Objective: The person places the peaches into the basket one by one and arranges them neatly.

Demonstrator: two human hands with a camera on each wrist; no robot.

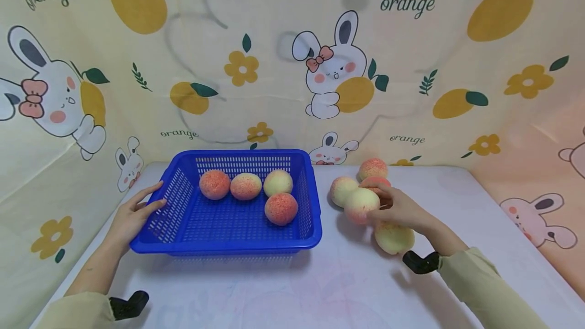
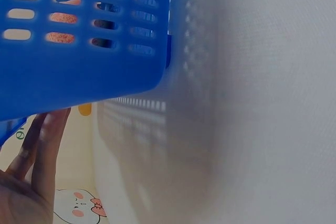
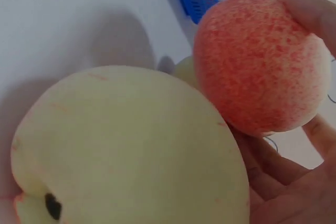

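And the right hand [image 1: 402,208], right of centre in the head view, has thumb and fingers pinching a pale-and-red peach [image 1: 361,204]; centre left, the left hand [image 1: 124,221], fingers extended, touches the blue basket [image 1: 224,245] at its left rim.

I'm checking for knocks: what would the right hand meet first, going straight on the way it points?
Past its held peach, the right hand would probably meet the leftmost peach outside the basket; height is unclear, so it may pass over.

White table [image 1: 219,293] with basket [image 1: 228,245] and peaches [image 1: 394,239]
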